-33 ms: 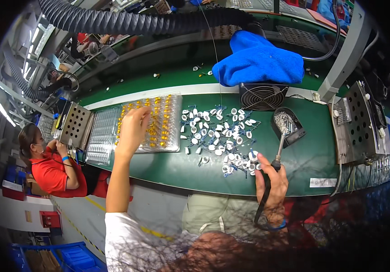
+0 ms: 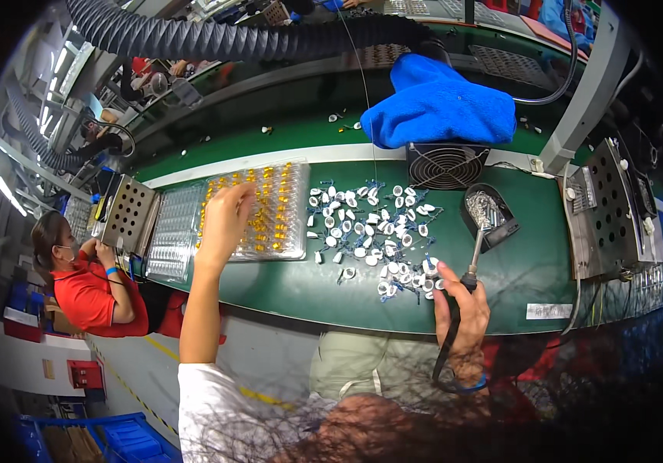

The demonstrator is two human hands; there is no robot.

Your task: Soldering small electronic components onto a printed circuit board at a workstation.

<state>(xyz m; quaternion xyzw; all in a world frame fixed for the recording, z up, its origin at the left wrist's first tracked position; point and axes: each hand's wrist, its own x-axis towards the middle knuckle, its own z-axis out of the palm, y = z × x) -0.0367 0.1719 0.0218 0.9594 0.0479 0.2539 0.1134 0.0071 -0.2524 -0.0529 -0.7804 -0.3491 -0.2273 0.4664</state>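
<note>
Green-topped desk (image 2: 532,270) carried a clear plastic blister tray w/ yellow parts (image 2: 269,212), then a heap of small white ring-shaped parts w/ blue wires (image 2: 377,235) to its right. Left hand (image 2: 226,220) lay over tray, grip curled, contents unclear. Right hand (image 2: 464,309) clenched a black-handled soldering iron (image 2: 474,258) by the heap.

An electronics assembly line: workers are sitting along a green bench (image 2: 331,289) with part trays (image 2: 269,208), a soldering iron (image 2: 476,255) and fume hoses (image 2: 192,38).
</note>
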